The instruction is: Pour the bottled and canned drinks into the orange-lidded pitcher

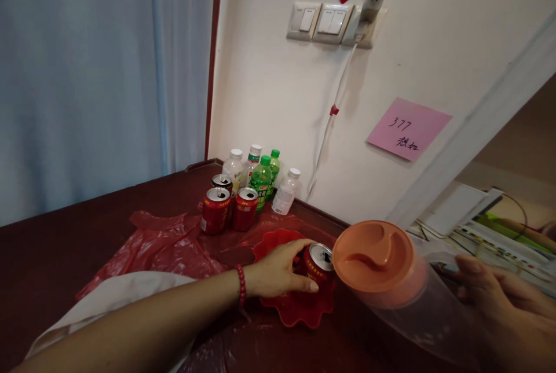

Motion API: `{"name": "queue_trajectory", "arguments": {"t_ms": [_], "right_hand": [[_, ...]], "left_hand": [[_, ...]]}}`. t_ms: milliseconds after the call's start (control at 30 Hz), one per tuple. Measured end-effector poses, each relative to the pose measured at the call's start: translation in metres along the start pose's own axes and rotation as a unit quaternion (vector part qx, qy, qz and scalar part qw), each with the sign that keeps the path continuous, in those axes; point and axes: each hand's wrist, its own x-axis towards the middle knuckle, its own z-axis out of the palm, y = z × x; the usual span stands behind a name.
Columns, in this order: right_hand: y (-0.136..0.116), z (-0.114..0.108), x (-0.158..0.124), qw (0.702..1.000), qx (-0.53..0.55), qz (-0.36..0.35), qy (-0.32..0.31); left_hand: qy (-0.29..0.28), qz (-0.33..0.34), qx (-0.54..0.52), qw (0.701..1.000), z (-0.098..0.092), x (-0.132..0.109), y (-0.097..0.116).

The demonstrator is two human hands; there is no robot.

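Can (pixel 318 265) sits upright, opened, on the red dish (pixel 299 309), and your left hand (pixel 278 273) is wrapped round its side, fingers closed on it. Your right hand (pixel 499 297) grips the clear jug (pixel 403 292) by its body, tilted with its orange lid (pixel 373 256) towards the can, just beside it. Three more cans (pixel 228 208) and bottles (pixel 260 179) stand back by the wall (pixel 269 95)
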Motion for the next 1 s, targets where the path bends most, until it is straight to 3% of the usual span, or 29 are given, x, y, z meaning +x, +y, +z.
{"name": "queue_trajectory", "arguments": {"t_ms": [367,1000], "right_hand": [[-0.0001,-0.0022,-0.0001,0.999,-0.006,0.042,-0.008],[-0.0078,-0.0019,-0.0018,0.999,-0.008,0.046,-0.018]], "left_hand": [[-0.002,-0.003,-0.009,1.000,0.0006,-0.0010,0.0036],[-0.001,0.002,-0.014,1.000,0.0014,-0.0002,0.0015]]}}
